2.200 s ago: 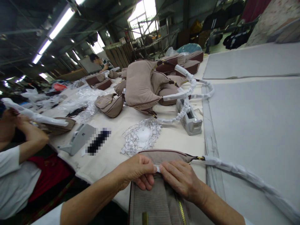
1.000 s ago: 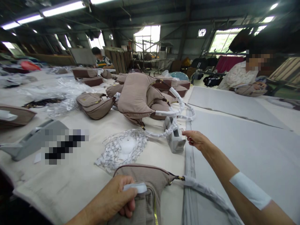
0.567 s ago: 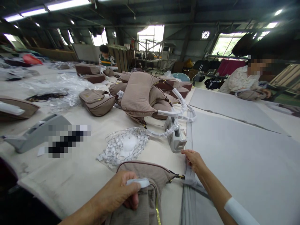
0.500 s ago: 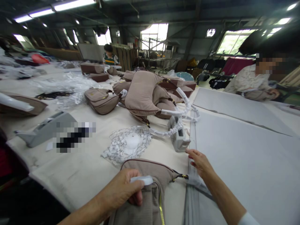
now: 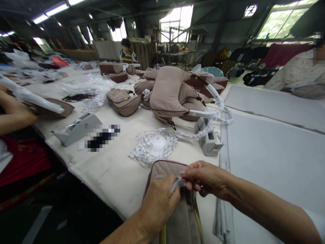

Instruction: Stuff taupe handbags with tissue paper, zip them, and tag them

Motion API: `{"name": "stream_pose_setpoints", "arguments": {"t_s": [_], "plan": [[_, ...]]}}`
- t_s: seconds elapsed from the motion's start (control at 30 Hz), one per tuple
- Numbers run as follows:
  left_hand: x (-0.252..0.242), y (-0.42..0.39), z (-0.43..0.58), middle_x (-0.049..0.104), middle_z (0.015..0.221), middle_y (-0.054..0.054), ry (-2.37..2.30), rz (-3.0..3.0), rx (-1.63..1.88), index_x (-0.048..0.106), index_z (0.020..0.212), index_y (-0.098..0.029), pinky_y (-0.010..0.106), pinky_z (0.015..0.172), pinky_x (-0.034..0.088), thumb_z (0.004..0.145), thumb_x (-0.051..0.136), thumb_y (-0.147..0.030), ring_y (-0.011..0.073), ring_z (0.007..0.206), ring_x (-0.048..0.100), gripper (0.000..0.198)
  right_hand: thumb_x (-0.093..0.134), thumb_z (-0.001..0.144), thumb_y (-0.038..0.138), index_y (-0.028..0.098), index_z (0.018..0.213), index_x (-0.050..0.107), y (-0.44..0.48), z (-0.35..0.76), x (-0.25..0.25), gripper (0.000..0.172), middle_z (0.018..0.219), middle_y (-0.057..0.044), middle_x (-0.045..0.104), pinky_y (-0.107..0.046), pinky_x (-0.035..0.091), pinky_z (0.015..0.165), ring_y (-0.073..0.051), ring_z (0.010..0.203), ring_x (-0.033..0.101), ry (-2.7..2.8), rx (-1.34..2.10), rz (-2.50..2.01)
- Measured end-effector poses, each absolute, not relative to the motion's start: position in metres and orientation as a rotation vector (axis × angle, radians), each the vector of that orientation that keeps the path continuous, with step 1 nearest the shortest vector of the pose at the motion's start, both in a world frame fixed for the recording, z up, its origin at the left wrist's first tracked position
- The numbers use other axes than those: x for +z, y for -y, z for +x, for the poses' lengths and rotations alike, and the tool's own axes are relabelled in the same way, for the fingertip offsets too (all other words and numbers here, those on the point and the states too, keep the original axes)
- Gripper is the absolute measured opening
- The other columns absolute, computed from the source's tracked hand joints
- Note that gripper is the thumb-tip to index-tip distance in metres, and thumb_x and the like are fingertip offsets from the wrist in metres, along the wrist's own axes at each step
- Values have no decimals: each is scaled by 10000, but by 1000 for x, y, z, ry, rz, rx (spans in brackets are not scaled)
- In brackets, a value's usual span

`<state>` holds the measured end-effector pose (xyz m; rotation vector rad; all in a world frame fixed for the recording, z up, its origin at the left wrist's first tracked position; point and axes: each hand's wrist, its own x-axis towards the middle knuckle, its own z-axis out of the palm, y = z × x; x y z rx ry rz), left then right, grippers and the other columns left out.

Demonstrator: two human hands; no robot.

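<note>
A taupe ribbed bag (image 5: pixel 186 217) with yellow zips lies at the table's near edge, under both hands. Pinched in my left hand (image 5: pixel 162 196) is a strip of white wrapping (image 5: pixel 177 184), folded over near the top of the bag. My right hand (image 5: pixel 203 178) meets it from the right, thumb and fingertips closed at the strip's end; whether they grip the strip or something smaller is too fine to tell. Just beyond the bag sits a clear plastic bundle (image 5: pixel 157 144) with dark lines. A grey tape dispenser (image 5: pixel 209 139) stands beyond my right hand.
Stacked taupe bags (image 5: pixel 166 91) with white-wrapped handles lie ahead. Grey sheets (image 5: pixel 274 145) cover the right side. Another tape dispenser (image 5: pixel 80 128) stands left. A person's arm (image 5: pixel 15 110) reaches in at far left; other people are at the back and far right.
My right hand has come left from beside the dispenser to meet my left hand over the bag. The view has shifted left, and a person's arm now shows at the left edge.
</note>
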<state>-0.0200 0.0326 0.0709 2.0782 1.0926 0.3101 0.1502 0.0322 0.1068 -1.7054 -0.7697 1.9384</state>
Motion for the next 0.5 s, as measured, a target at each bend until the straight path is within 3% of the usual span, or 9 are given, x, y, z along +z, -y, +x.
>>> {"name": "stream_pose_setpoints", "arguments": {"t_s": [0.23, 0.5], "plan": [[60, -28, -20, 655, 776, 82, -1097, 2192, 318, 543, 838, -171, 317, 652, 399, 866, 380, -206, 224, 725, 626, 169, 550, 770, 194, 125, 547, 551, -35, 142, 107, 234, 431, 18, 531, -113, 212, 293, -21, 316, 347, 732, 1977, -1862], [52, -24, -23, 647, 719, 54, -988, 2484, 473, 551, 831, -171, 285, 566, 422, 880, 390, -130, 187, 634, 632, 173, 526, 667, 118, 120, 471, 539, -40, 137, 102, 197, 369, 12, 490, -109, 224, 257, -30, 259, 336, 673, 1993, -2030]]}}
